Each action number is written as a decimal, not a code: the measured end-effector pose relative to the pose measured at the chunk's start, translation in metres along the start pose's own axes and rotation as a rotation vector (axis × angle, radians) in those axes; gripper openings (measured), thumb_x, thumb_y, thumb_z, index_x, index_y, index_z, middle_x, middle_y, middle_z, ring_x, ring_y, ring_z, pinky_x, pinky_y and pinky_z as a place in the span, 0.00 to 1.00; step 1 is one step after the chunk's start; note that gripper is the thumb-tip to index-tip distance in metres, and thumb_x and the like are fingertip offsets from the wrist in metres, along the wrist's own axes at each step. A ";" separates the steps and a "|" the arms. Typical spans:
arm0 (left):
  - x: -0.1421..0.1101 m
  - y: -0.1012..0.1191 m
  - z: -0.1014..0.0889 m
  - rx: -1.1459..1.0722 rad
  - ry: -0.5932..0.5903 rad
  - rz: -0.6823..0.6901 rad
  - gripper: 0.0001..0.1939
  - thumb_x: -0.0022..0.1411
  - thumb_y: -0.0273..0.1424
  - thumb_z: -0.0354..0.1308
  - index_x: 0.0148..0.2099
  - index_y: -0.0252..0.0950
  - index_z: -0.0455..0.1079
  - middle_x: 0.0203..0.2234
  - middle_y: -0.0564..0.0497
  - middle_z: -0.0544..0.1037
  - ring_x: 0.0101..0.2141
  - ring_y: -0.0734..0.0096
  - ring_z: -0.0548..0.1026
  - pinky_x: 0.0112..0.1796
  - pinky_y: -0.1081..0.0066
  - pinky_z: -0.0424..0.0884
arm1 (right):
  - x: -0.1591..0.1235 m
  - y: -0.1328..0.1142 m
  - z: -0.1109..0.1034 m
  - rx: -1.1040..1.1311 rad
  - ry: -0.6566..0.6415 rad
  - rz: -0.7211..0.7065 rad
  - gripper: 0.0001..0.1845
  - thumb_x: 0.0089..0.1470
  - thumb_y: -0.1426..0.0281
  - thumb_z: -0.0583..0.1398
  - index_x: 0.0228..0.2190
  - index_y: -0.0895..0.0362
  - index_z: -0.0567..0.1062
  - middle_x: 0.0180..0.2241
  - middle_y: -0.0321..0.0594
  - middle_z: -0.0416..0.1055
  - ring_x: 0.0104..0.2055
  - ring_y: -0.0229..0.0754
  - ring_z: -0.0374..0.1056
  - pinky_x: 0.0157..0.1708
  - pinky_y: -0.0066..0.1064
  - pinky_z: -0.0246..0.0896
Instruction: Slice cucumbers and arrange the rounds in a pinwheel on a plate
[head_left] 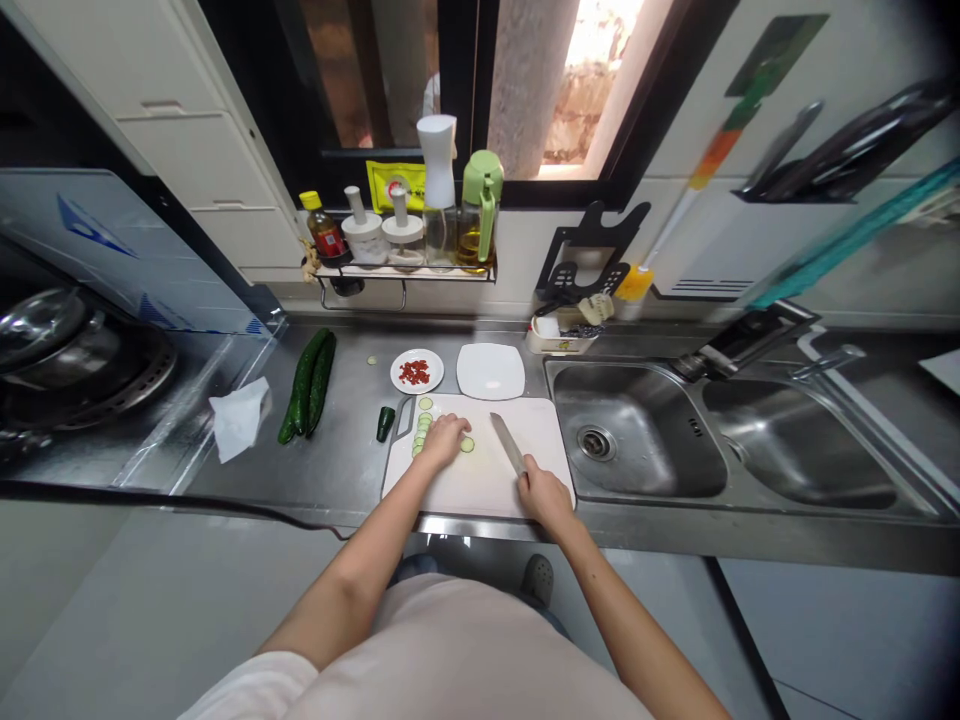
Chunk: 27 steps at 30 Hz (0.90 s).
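Note:
A white cutting board (487, 490) with a grey handle edge lies on the steel counter. My right hand (544, 492) is closed around the handle of a kitchen knife (508, 443), its blade pointing away from me over the board. Over the board's left half, my left hand (446, 440) is bent downward with the fingers slightly apart; nothing shows in it, though its underside is hidden. Just right of its fingers lies a round cucumber slice (466, 444). More cucumber slices (421, 432) form a line along the left side, partly covered by the hand.
Behind the board stand a plate of chopped red pieces (415, 373) and a white square plate (491, 371). Left are a cucumber end (385, 424), whole cucumbers (307, 385) and a paper towel (240, 418). A sink (637, 430) borders the right; a seasoning rack (409, 272) hangs behind.

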<state>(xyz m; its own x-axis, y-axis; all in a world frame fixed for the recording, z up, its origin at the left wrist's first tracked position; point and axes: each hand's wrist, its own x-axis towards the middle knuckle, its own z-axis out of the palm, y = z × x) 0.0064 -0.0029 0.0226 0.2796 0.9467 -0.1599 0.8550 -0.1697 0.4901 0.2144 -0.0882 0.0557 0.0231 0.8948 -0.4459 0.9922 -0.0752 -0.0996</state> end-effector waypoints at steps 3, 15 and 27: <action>-0.007 -0.006 0.006 -0.006 0.001 -0.095 0.11 0.60 0.29 0.53 0.44 0.41 0.72 0.41 0.47 0.73 0.47 0.61 0.68 0.47 0.66 0.61 | 0.000 -0.001 -0.002 -0.005 -0.011 -0.002 0.16 0.60 0.69 0.45 0.49 0.55 0.61 0.37 0.47 0.74 0.40 0.45 0.70 0.34 0.30 0.53; -0.012 -0.006 0.013 -0.037 0.012 -0.200 0.11 0.59 0.32 0.56 0.45 0.42 0.70 0.42 0.48 0.71 0.47 0.62 0.67 0.48 0.67 0.61 | -0.020 -0.009 -0.012 -0.080 -0.048 -0.138 0.15 0.61 0.69 0.45 0.49 0.54 0.61 0.38 0.46 0.74 0.41 0.45 0.70 0.36 0.31 0.53; -0.008 0.001 0.006 -0.002 -0.030 -0.237 0.12 0.58 0.31 0.57 0.45 0.41 0.71 0.43 0.46 0.72 0.47 0.61 0.68 0.47 0.67 0.62 | -0.032 -0.012 -0.011 -0.121 -0.072 -0.213 0.14 0.59 0.71 0.46 0.46 0.54 0.63 0.37 0.47 0.74 0.41 0.47 0.70 0.35 0.32 0.53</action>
<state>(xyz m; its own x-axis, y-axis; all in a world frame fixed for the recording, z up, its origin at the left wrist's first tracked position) 0.0076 -0.0119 0.0186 0.0840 0.9513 -0.2965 0.8973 0.0572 0.4378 0.2035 -0.1108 0.0807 -0.1927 0.8508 -0.4889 0.9812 0.1691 -0.0926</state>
